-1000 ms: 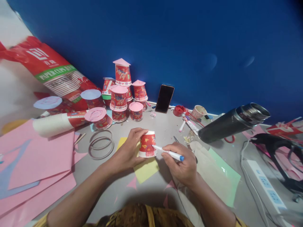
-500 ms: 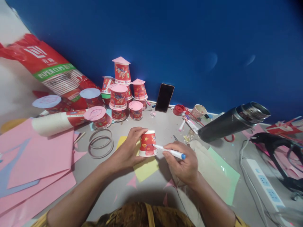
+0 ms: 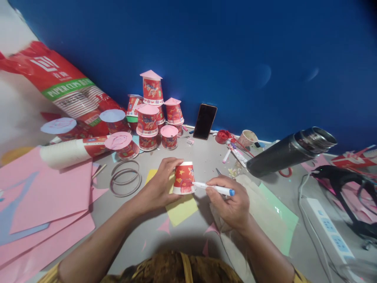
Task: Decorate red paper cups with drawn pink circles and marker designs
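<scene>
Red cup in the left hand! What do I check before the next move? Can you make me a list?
1. Cup held: ok, the left hand has its side.
2. Cup turned narrow end up: ok, its wide rim is at the bottom.
3. Cup resting on the yellow paper or table: cannot tell, it might be lifted a bit.
4. Pen held: ok, the right hand has it, blue end away from the cup.
5. Pen touching the cup: cannot tell, its tip is right at the cup's side.
6. Scraps tidied: not ok, pink scraps lie on the table.
</scene>
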`<action>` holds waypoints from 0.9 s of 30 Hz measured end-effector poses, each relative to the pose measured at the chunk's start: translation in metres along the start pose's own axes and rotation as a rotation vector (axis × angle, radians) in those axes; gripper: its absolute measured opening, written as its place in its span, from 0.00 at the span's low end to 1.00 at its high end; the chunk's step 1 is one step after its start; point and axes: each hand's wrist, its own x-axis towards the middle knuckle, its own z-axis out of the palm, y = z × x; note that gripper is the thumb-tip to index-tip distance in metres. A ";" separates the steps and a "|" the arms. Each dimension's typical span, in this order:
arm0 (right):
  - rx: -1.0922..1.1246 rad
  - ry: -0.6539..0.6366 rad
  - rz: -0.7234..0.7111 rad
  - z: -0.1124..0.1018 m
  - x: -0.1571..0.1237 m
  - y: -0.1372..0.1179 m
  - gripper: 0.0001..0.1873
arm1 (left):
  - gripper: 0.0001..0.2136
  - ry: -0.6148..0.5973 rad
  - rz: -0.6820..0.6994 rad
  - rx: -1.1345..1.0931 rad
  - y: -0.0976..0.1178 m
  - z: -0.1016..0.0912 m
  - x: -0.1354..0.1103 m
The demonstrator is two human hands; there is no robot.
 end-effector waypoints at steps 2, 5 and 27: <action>0.004 0.013 -0.005 0.000 0.000 0.000 0.06 | 0.37 -0.001 0.007 0.002 0.001 0.000 0.000; 0.001 0.015 -0.005 0.000 0.000 0.000 0.06 | 0.37 -0.003 0.027 0.002 0.001 0.000 0.000; 0.029 -0.037 0.035 -0.005 0.003 -0.003 0.09 | 0.39 -0.002 -0.002 -0.007 -0.001 -0.001 0.000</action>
